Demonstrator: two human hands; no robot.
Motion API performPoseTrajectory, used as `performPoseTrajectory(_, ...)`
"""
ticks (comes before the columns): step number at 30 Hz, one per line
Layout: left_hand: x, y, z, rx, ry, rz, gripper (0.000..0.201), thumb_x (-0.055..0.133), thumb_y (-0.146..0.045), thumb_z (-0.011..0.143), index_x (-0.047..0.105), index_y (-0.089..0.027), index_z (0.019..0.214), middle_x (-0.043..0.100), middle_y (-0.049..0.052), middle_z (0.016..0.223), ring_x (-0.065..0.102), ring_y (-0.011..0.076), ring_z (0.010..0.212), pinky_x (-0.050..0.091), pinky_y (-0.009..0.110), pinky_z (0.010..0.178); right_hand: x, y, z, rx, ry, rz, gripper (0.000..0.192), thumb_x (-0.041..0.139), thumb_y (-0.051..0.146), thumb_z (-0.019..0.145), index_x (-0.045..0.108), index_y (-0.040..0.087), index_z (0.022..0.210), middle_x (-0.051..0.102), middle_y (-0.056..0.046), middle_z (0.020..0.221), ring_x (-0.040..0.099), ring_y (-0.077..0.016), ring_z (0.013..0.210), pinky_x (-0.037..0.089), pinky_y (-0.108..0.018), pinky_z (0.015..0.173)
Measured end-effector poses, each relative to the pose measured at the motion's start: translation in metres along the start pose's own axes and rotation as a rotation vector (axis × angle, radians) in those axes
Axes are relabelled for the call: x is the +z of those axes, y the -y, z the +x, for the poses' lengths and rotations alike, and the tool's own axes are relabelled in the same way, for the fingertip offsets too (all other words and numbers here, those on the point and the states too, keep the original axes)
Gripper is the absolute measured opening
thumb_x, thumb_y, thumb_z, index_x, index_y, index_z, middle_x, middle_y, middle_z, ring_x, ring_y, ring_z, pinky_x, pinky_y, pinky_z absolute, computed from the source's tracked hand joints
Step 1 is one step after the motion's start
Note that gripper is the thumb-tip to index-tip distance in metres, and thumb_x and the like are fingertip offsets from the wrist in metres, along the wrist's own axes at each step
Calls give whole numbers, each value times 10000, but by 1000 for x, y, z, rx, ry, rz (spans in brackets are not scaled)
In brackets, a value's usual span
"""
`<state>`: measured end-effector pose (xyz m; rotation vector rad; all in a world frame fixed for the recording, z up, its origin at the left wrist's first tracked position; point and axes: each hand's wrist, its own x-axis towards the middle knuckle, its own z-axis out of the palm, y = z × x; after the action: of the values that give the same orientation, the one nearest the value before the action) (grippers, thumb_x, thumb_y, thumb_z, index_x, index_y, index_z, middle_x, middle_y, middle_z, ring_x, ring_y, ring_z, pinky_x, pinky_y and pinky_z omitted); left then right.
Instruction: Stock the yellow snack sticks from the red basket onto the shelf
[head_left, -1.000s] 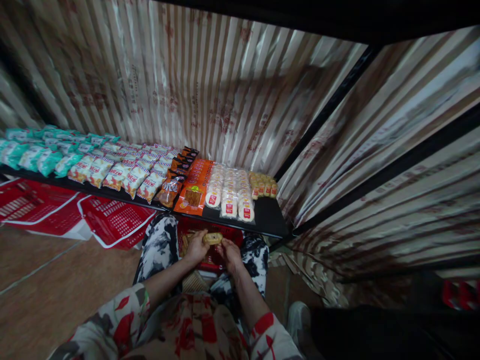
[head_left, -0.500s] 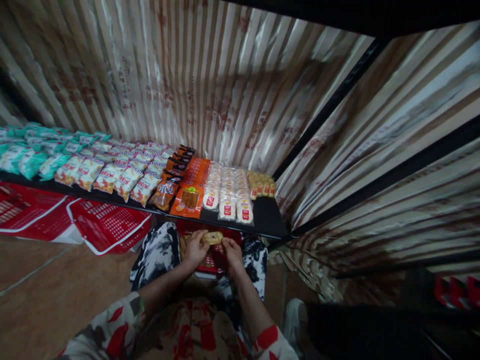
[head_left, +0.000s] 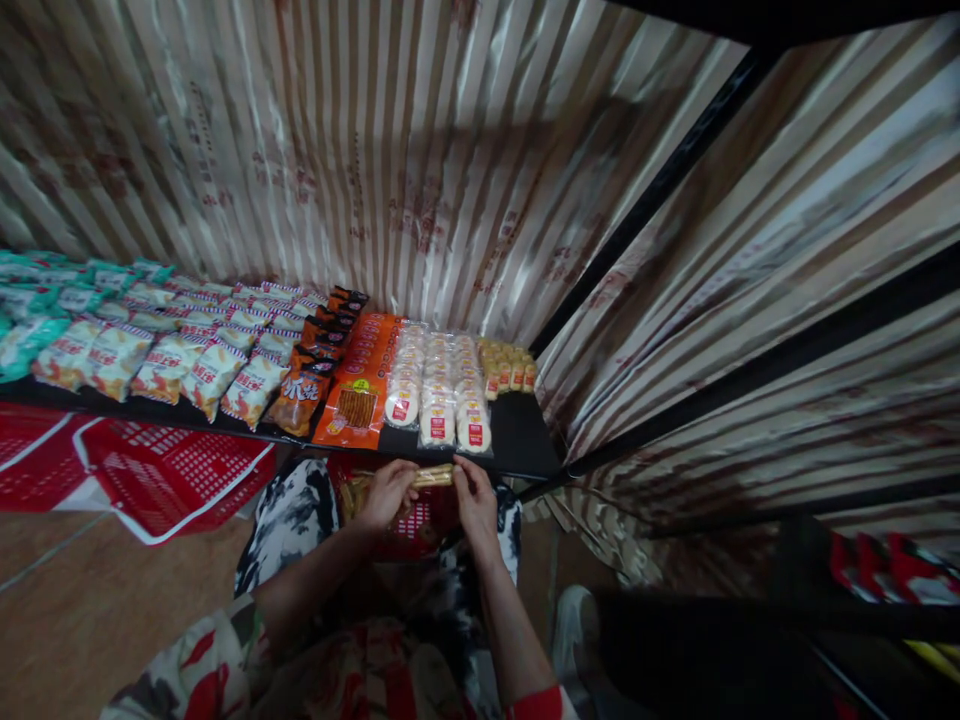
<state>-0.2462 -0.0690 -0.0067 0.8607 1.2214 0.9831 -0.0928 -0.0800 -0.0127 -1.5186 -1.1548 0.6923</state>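
A small yellow-gold snack packet point(head_left: 434, 476) is stretched level between my two hands, just off the shelf's front edge. My left hand point(head_left: 389, 494) pinches its left end, and my right hand point(head_left: 475, 500) has its fingertips on the right end. Below, a red basket point(head_left: 421, 543) sits between my knees, with more yellowish packets point(head_left: 354, 493) at its left side. Similar small yellow packets point(head_left: 510, 366) stand in short rows at the right end of the black shelf point(head_left: 519, 432).
Left of the yellow packets lie clear-wrapped round white crackers point(head_left: 439, 393), an orange bag point(head_left: 358, 390), brown-orange bags point(head_left: 300, 392), white bags point(head_left: 212, 368) and teal bags point(head_left: 30, 340). Red baskets point(head_left: 176, 480) are under the shelf. A striped curtain point(head_left: 420, 150) and dark frame bars point(head_left: 652, 215) enclose the space.
The packet has turned in my hands and now shows a narrower side. My right hand's fingers have moved up along its right end. The view has shifted a little to the right.
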Motion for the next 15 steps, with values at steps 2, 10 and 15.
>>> performPoseTrajectory(2, 4, -6, 3, -42, 34, -35, 205, 524, -281, 671, 598, -130, 790, 563, -30, 522, 487, 81, 426, 323, 182, 423, -5, 2, 4, 6, 33, 8, 368, 542, 473, 774, 699, 182, 936, 653, -86, 1035, 574, -211, 1002, 419, -352, 926)
performPoseTrajectory(10, 20, -17, 14, -361, 185, -300, 131, 507, -239, 705, 540, -134, 633, 506, -34, 456, 494, 70, 412, 300, 169, 407, -21, 3, 13, 236, 149, 254, 457, 563, 544, 762, 683, 178, 1009, 688, -68, 1016, 607, -230, 942, 469, -337, 822)
performPoseTrajectory(15, 31, -15, 11, -386, 302, -343, 193, 504, -283, 739, 542, -136, 620, 521, -14, 474, 508, 79, 451, 332, 176, 446, -19, -3, 19, 269, 120, 388, 492, 566, 553, 763, 662, 162, 1047, 688, -68, 926, 618, -200, 806, 481, -294, 706)
